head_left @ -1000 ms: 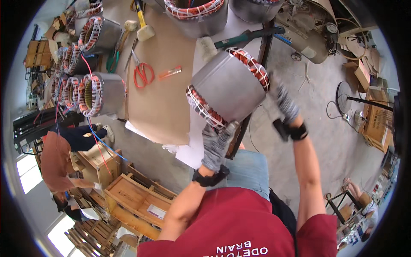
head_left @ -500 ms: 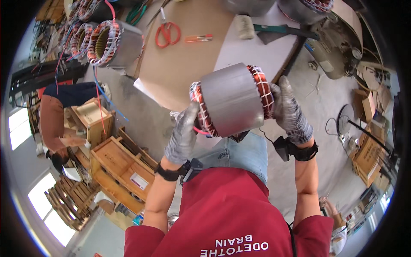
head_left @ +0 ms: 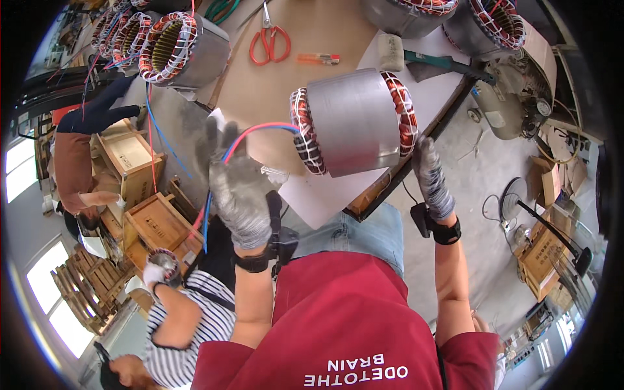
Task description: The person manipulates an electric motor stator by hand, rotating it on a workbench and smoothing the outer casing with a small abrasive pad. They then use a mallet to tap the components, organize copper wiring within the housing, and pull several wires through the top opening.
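A grey metal motor stator lies on its side at the near corner of the table. White-laced copper windings bulge from both its ends. Pink and blue lead wires arc out of its left end and hang down across my left hand. That hand, in a grey-coated glove, has its fingers spread, left of the stator; whether the wires pass between the fingers I cannot tell. My right hand, gloved too, is stretched out beside the stator's right end, its fingers straight and not wrapped round it.
Red-handled scissors, an orange cutter, a white roll and a green-handled tool lie on the table. More stators stand at its back. Two people are at the left, one holding a small stator near wooden crates.
The stator has gone from between my hands down onto the table corner. My left hand has let go and moved left, and my right fingers have straightened. A striped-shirted person has appeared lower left.
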A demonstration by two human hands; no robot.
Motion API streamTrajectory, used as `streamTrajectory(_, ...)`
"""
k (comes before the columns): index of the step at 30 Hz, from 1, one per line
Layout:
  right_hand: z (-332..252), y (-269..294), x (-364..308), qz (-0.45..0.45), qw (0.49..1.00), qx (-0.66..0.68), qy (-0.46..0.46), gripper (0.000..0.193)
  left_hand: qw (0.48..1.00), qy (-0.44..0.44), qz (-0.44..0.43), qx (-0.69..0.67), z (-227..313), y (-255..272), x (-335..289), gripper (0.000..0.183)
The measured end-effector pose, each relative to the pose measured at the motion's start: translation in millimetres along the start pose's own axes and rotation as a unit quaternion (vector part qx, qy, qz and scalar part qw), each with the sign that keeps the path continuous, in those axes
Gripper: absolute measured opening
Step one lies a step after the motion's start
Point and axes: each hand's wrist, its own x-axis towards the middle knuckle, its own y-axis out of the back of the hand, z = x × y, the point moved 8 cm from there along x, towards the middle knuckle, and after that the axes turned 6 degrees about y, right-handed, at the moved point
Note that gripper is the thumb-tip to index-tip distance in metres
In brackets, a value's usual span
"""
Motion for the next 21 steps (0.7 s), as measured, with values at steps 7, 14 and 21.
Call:
streamTrajectory(7, -41.8, -35.4, 12.7, -0.017, 0.993, -0.102, 0.059, 0.033, 0.983, -0.089, -0.070, 0.143, -28.6, -4.0, 10.2, 0.056)
streamTrajectory(14, -41.3, -31.4, 19.1, 0.006, 0.978, -0.134, 0.157, 0.030, 0.936, 0.062, -0.069, 0.338, -81.0, -16.0, 26.6, 0.022)
streamTrajectory(21, -86.7, -63.9, -52.8, 0.064, 0.786, -0.465, 0.403, 0.023, 0.873, 0.108, -0.058, 0.472, -57.2, -18.5, -15.2, 0.021)
